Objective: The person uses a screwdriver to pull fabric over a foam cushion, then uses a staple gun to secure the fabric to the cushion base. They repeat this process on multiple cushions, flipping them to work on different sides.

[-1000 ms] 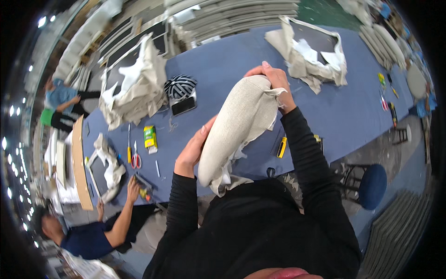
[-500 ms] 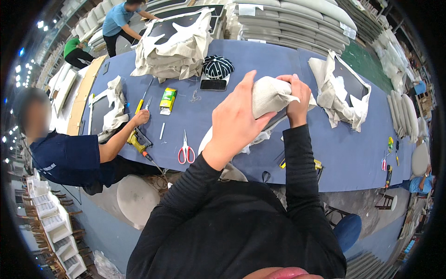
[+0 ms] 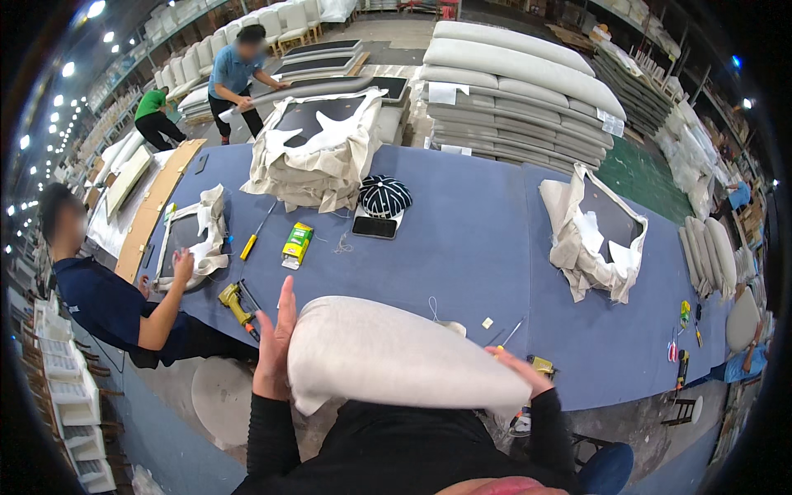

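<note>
A long cream cushion [image 3: 396,359] is being held up at the near edge of the counter [image 3: 478,239], just in front of the body and level across both arms. The left hand [image 3: 276,342] is pressed flat against the cushion's left end, fingers straight and spread upward; the right hand [image 3: 521,373] is laid under and against its right end, fingers curled along the fabric. The hands are thus kept well apart, one at each end, and neither is closed into a fist.

The step in hand is judged to be the handling and turning of a covered cushion; a steady grip at both ends would be called for next, so that the soft body does not sag or slip.

Now the count. One cushion is held. Three fabric-wrapped frames are seen on the counter: one at the far edge [image 3: 318,153], one towards the right edge [image 3: 598,231], one at the left edge [image 3: 194,239] under a co-worker's hand. One yellow tool [image 3: 237,304], one yellow box [image 3: 296,245], one striped cap [image 3: 385,196] and one phone [image 3: 374,228] are also laid out.
</note>
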The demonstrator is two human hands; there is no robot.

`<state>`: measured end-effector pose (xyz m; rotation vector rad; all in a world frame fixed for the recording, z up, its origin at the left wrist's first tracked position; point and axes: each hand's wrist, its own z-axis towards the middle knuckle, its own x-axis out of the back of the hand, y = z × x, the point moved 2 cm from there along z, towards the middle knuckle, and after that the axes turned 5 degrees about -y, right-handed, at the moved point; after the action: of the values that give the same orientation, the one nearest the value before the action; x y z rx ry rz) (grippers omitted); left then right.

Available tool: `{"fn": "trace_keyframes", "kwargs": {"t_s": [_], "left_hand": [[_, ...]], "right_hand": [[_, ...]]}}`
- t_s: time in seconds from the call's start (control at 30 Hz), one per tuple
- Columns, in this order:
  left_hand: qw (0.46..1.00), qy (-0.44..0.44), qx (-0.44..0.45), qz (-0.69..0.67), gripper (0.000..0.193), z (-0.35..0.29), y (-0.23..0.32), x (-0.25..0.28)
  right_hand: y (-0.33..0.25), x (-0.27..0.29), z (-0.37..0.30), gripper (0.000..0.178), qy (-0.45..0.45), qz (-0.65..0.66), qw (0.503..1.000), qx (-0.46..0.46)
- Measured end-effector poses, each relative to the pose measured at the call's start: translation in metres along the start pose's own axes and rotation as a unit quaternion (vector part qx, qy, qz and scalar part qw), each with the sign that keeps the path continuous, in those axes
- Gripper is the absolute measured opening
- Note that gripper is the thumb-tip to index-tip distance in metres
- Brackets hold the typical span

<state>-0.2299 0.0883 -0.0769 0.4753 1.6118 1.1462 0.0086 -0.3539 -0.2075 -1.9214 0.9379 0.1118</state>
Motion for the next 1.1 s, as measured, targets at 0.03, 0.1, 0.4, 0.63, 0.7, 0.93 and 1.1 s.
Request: {"fn": "trace_keyframes", "kwargs": {"t_s": [0.03, 0.1, 0.4, 0.63, 0.7, 0.93, 1.1], "left_hand": [[0.994, 0.026, 0.059, 0.084, 0.099, 0.000, 0.006, 0.000], [0.979, 0.022, 0.103, 0.176, 0.098, -0.002, 0.014, 0.005], [0.952, -0.017, 0.147, 0.267, 0.096, 0.030, -0.075, 0.083], [0.870, 0.103, 0.369, 0.310, 0.080, -0.009, -0.233, 0.166], [0.906, 0.132, 0.338, 0.216, 0.074, -0.009, -0.247, 0.183], [0.895, 0.182, 0.366, 0.177, 0.081, -0.007, -0.234, 0.188], [0.896, 0.173, 0.369, 0.176, 0.077, -0.004, -0.235, 0.194]], "right_hand": [[0.025, -0.011, 0.007, 0.062, 0.000, 0.031, 0.999, -0.008], [0.038, -0.013, 0.015, 0.065, 0.010, 0.002, 1.000, 0.004], [0.034, -0.010, 0.045, 0.086, 0.182, -0.110, 0.948, 0.235], [0.135, 0.010, 0.075, 0.071, 0.342, 0.105, 0.923, 0.140], [0.155, 0.021, 0.066, 0.070, 0.348, 0.188, 0.903, 0.171], [0.148, 0.043, 0.057, 0.086, 0.229, 0.289, 0.922, 0.120], [0.143, 0.055, 0.070, 0.089, 0.196, 0.239, 0.949, 0.067]]}}
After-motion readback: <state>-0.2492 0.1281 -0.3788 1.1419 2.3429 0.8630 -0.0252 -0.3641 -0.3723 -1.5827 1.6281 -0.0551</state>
